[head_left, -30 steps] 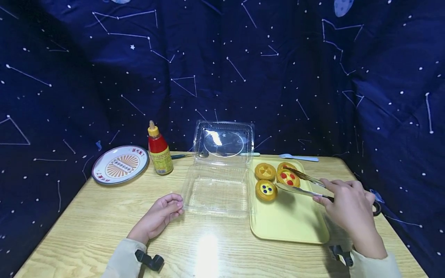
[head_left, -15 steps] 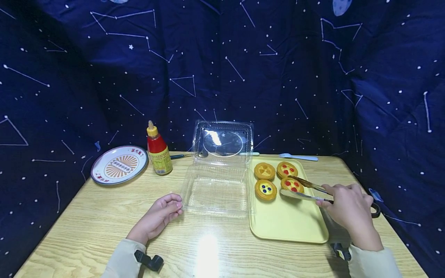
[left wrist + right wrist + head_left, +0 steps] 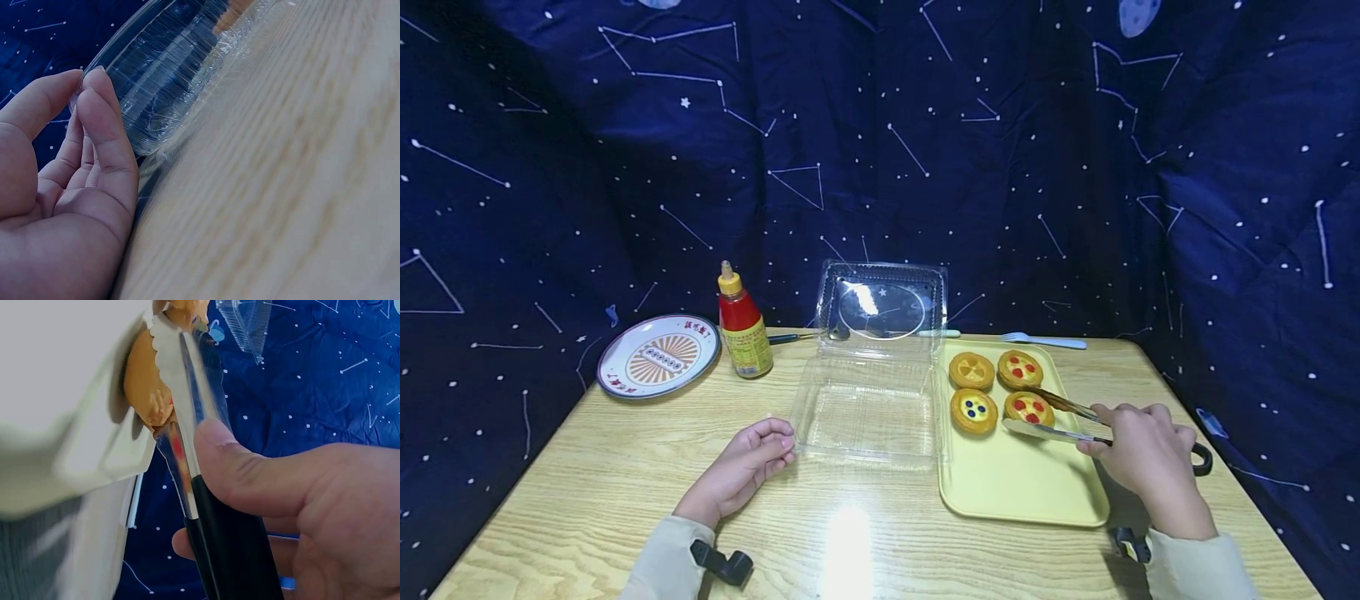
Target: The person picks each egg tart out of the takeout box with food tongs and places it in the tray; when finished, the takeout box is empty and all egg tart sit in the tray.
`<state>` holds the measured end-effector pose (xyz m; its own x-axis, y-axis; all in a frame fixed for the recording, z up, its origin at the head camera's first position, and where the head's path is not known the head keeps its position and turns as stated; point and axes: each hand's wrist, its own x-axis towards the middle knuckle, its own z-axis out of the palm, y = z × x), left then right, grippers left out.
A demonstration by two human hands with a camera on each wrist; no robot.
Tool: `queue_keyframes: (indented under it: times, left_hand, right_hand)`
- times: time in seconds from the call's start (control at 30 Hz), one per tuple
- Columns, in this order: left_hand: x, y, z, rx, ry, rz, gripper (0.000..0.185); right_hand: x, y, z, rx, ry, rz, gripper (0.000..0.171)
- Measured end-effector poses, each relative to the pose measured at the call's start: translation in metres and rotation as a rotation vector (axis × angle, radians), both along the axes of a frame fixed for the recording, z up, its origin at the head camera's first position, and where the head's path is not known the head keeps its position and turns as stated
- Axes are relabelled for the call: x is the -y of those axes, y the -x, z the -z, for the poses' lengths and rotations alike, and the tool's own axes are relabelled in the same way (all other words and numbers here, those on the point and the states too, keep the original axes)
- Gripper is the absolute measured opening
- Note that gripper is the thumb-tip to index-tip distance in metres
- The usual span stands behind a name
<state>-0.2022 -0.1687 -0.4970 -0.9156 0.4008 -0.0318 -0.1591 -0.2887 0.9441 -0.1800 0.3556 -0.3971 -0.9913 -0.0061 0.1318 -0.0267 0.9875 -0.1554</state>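
My right hand (image 3: 1150, 454) grips a pair of metal tongs (image 3: 1063, 433) with black handles, seen close up in the right wrist view. The tongs' tips lie on both sides of the front tart with red pieces (image 3: 1028, 407), which rests on the yellow tray (image 3: 1022, 492). Beside it are a tart with blue dots (image 3: 974, 411), a plain-topped tart (image 3: 972, 370) and another red-topped tart (image 3: 1020, 368). My left hand (image 3: 748, 462) pinches the rim of a clear hinged plastic container (image 3: 169, 75) between thumb and fingers. The container's lid (image 3: 882, 308) stands raised at the back.
A patterned plate (image 3: 625, 350) leans at the back left, with a red sauce bottle (image 3: 745, 333) next to it. Behind the tray lies a light blue fork (image 3: 1045, 340). A dark-handled utensil (image 3: 786, 337) lies behind the container. A dark blue starry cloth (image 3: 880, 150) hangs behind the table.
The tongs have come away from the rear tarts, and their tips now flank the front red-topped tart. That tart has shifted forward, apart from the rear one. My left hand stays put.
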Motion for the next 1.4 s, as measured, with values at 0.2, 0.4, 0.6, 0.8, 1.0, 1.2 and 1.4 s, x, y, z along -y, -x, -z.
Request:
queue_keyframes:
  times: [0.2,0.4,0.6,0.8,1.0,1.2,1.4]
  left_hand:
    - [0.002,-0.001,0.001,0.005,0.006,-0.007,0.014]
    - [0.002,-0.002,-0.001,-0.005,0.004,0.004,0.013]
    - [0.002,-0.002,-0.001,-0.013,-0.001,0.018,0.019]
    - [0.000,-0.001,0.000,-0.014,0.002,0.008,0.018]
    - [0.000,-0.001,0.001,-0.009,0.000,0.001,0.019]
    - [-0.001,-0.002,-0.001,-0.011,-0.002,0.003,0.016]
    - [0.000,-0.002,-0.002,-0.005,0.002,0.002,0.018]
  right_hand:
    - [-0.001,-0.004,-0.009,0.059,0.023,0.005,0.074]
    - [-0.003,-0.007,-0.015,0.040,0.064,0.019,0.078]
    - [-0.006,-0.004,-0.008,-0.071,0.125,0.025,0.082]
    - [-0.012,0.007,0.000,-0.218,0.172,0.035,0.081]
    - [-0.018,0.012,0.006,-0.206,0.223,0.106,0.088]
    - [-0.032,0.019,0.016,-0.150,0.216,0.115,0.092]
    - [-0.052,0.026,0.024,-0.064,0.185,0.105,0.085]
